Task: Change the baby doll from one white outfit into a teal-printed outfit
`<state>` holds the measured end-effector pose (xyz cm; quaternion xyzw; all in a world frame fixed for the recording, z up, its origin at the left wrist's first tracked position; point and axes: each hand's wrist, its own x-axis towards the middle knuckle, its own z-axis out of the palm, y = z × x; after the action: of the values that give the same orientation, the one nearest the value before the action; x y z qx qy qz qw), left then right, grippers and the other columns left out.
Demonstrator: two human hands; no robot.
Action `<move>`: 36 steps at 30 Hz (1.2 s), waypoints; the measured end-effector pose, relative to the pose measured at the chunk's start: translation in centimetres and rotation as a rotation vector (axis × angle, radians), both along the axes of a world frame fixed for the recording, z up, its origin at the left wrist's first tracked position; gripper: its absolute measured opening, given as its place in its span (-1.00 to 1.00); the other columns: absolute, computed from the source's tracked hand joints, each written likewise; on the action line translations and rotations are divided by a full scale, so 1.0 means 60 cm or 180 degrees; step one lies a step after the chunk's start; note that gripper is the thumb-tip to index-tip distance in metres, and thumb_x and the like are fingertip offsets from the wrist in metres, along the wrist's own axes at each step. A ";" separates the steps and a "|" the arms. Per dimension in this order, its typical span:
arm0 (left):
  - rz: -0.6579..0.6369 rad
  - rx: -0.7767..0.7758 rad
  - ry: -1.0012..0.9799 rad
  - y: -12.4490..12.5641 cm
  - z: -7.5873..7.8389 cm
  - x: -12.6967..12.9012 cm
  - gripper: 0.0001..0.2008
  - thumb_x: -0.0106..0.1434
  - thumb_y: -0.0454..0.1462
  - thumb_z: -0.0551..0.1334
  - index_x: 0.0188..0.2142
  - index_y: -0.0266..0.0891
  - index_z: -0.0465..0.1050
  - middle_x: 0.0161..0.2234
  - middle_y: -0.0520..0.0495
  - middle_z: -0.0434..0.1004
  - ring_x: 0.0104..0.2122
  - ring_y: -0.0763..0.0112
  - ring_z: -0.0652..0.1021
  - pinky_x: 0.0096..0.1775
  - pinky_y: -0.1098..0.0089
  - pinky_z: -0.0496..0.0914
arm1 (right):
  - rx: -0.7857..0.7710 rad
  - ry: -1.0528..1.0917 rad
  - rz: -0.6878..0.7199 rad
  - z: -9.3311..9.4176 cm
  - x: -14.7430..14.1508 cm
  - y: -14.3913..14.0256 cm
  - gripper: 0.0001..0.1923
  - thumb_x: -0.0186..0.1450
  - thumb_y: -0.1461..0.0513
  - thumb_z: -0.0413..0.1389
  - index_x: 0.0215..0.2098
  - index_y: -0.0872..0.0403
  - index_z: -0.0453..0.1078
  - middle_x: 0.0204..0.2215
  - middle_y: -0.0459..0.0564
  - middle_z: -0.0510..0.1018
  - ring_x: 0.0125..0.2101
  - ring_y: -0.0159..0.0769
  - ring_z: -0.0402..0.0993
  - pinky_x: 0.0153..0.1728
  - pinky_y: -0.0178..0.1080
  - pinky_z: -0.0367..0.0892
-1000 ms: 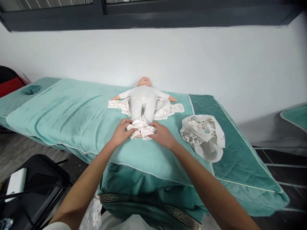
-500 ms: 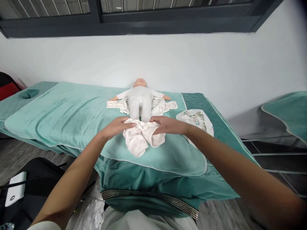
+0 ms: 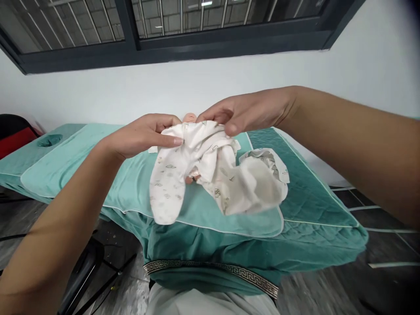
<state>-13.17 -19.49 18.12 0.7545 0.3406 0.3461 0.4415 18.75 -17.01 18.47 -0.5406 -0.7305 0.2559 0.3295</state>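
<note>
My left hand point(image 3: 144, 134) and my right hand point(image 3: 244, 111) hold up a pair of white patterned baby trousers point(image 3: 197, 170) by the waistband, in the air above the teal-covered bed point(image 3: 98, 170). The two trouser legs hang down, one at the left, one at the right. Behind the trousers lies the baby doll point(image 3: 189, 117); only the top of its head and a bit of a foot show. A crumpled patterned cloth point(image 3: 267, 159) lies on the bed to the right, partly behind the hanging trouser leg.
The bed stands against a white wall under a dark-framed window point(image 3: 164, 26). A dark chair point(image 3: 78, 275) is at the lower left on the grey floor. A red and black object point(image 3: 13, 133) sits at the far left.
Both hands have lifted the trousers off the doll's legs and up from the bed into the air. The camera has tilted upward and the trousers now hang in front of the doll.
</note>
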 end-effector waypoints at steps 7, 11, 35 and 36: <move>-0.0565 0.0512 0.0554 -0.039 0.017 0.032 -0.73 0.09 -0.21 0.42 -0.26 -0.26 0.46 -0.31 -0.02 0.52 -0.17 0.23 0.59 -0.19 0.29 0.49 | -0.0332 0.0217 0.1564 0.038 -0.084 -0.082 -0.43 0.12 -0.13 0.28 -0.27 0.24 0.50 -0.27 -0.06 0.57 -0.27 -0.38 0.57 -0.35 -0.39 0.40; -0.1004 0.0661 0.0924 -0.043 0.009 0.047 -0.78 0.12 -0.21 0.37 -0.27 -0.23 0.44 -0.27 -0.01 0.54 -0.22 0.31 0.55 -0.20 0.34 0.43 | -0.0528 0.0117 0.2188 0.047 -0.106 -0.105 -0.52 0.10 -0.12 0.35 -0.27 0.09 0.50 -0.37 -0.14 0.55 -0.38 -0.45 0.51 -0.42 -0.43 0.39; -0.0175 0.0542 0.0292 0.031 -0.019 0.012 -0.63 0.10 -0.04 0.43 -0.41 -0.21 0.33 -0.44 0.02 0.42 -0.37 0.36 0.53 -0.37 0.36 0.37 | 0.0038 0.0574 0.1538 0.015 -0.096 -0.057 -0.62 0.06 0.04 0.43 -0.34 0.05 0.43 -0.51 -0.19 0.43 -0.52 -0.47 0.29 -0.54 -0.36 0.14; -0.0115 0.0584 0.0353 0.034 -0.019 0.007 -0.64 0.11 -0.05 0.42 -0.43 -0.21 0.33 -0.45 0.02 0.40 -0.38 0.38 0.51 -0.39 0.38 0.35 | -0.0046 0.0280 0.1409 0.012 -0.089 -0.054 -0.63 0.08 0.02 0.41 -0.32 0.05 0.47 -0.51 -0.17 0.44 -0.51 -0.45 0.30 -0.54 -0.34 0.14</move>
<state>-12.73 -17.46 16.99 0.8157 0.3177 0.3255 0.3573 13.44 -20.25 19.18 -0.3579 -0.8143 0.3506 0.2931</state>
